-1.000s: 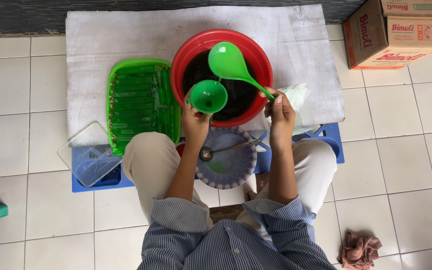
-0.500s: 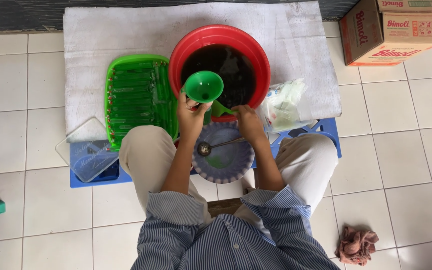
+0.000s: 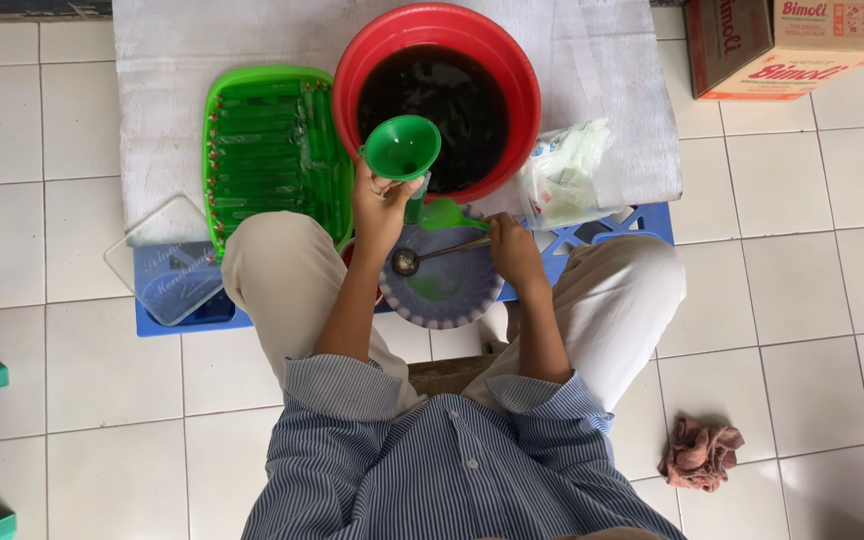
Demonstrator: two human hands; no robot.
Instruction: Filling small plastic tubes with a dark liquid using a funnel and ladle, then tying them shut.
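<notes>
My left hand point(image 3: 380, 205) holds a green funnel point(image 3: 402, 146) upright at the near rim of a red basin point(image 3: 350, 72) full of dark liquid; a thin clear tube seems to hang under the funnel. My right hand point(image 3: 514, 252) grips the handle of a green ladle point(image 3: 448, 214), whose bowl sits low beside the funnel's stem. Just below both hands is a small purple-and-white bowl point(image 3: 447, 295) with a metal spoon point(image 3: 408, 262) lying in it.
A green tray point(image 3: 272, 150) of filled green tubes lies left of the basin on a white mat point(image 3: 167, 100). Around are a bag of plastic wrappers point(image 3: 564, 175), a blue rack point(image 3: 617, 232), a clear lid point(image 3: 162, 265), a cardboard box point(image 3: 782, 45), a rag point(image 3: 702, 452).
The ladle has come down from above the basin to beside the funnel's stem. My right hand moved toward me with it. The funnel stays in my left hand.
</notes>
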